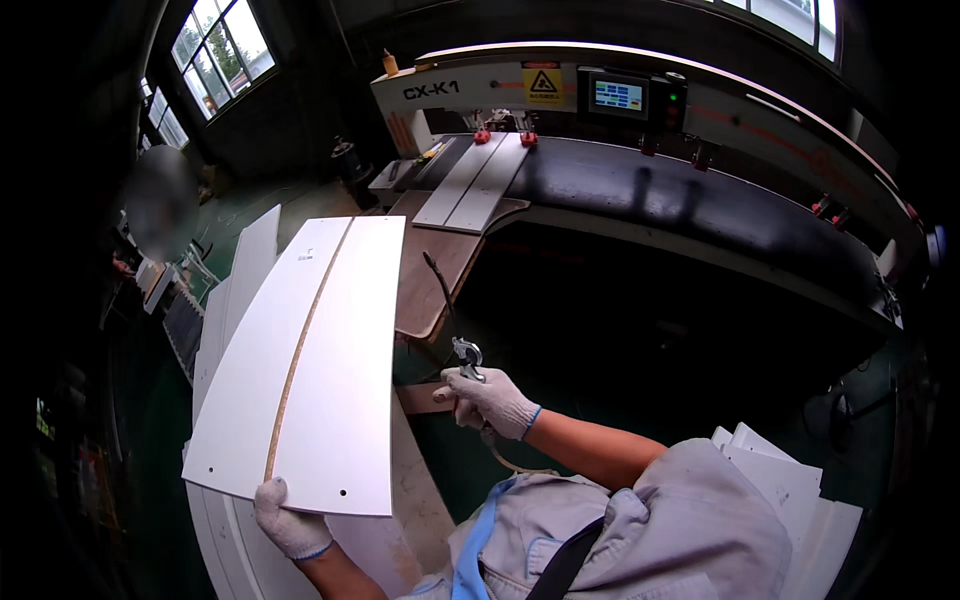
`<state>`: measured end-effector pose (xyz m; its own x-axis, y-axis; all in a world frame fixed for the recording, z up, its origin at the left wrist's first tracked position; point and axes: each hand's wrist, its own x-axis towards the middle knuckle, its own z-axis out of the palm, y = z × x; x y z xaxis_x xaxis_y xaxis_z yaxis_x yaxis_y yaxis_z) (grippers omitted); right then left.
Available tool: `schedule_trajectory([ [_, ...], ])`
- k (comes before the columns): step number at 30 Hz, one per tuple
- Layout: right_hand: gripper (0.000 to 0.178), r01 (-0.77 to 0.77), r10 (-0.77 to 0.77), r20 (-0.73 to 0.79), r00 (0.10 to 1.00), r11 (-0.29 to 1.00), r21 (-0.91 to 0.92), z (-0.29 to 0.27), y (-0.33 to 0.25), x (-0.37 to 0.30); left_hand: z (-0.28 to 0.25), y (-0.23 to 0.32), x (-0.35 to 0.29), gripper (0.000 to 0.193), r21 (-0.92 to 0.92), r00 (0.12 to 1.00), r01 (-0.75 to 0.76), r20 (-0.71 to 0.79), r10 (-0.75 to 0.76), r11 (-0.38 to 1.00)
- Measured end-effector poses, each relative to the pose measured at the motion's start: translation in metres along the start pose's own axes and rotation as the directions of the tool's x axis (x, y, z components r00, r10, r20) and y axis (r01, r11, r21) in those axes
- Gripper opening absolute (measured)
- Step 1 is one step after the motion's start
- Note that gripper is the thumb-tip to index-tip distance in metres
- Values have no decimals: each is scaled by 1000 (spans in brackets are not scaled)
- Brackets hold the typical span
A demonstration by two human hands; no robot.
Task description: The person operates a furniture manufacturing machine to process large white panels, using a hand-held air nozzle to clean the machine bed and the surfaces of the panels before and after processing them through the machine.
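Note:
A white board [345, 330] with a narrow brown line down its length and small dark holes near its lower edge lies at the left. My left hand [290, 520], in a white knit glove, grips that board's near edge, thumb on top beside the brown line. The fingers beneath are hidden. In my right hand [490, 400], gloved too, is an air blow gun [467, 355] with a metal body and a thin dark nozzle pointing up and away. A pale hose trails below. The blow gun is apart from the board, to its right.
More white boards [240, 290] are stacked under and left of the held one. Ahead stands a long machine [640, 180] with a screen [618, 95]; another white board [475, 185] lies at its left end, beside a brown tabletop [425, 300]. White boards [775, 470] sit at my right.

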<state>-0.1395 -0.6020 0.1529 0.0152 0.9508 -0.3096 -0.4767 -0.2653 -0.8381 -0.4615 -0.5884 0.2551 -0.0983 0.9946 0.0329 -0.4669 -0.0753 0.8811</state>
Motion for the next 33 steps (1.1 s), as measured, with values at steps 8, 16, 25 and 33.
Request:
schedule_trajectory([
  [8, 33, 262, -167, -527, 833, 959, 111, -134, -81, -17, 209, -172, 73, 70, -46, 778, 486, 478, -408, 873],
  [16, 36, 208, -169, -812, 558, 976, -60, -368, -104, 30, 358, -428, 123, 44, 134, 342, 821, 662, -667, 555],
  [25, 59, -513, -44, -999, 3, 858, -40, -536, -120, -27, 460, -609, 51, 36, 470, -118, 882, 265, -957, 21],
  [33, 44, -164, 75, -979, 191, 985, 43, -621, -132, -53, 551, -740, -48, 36, 329, -220, 936, 271, -937, -124],
])
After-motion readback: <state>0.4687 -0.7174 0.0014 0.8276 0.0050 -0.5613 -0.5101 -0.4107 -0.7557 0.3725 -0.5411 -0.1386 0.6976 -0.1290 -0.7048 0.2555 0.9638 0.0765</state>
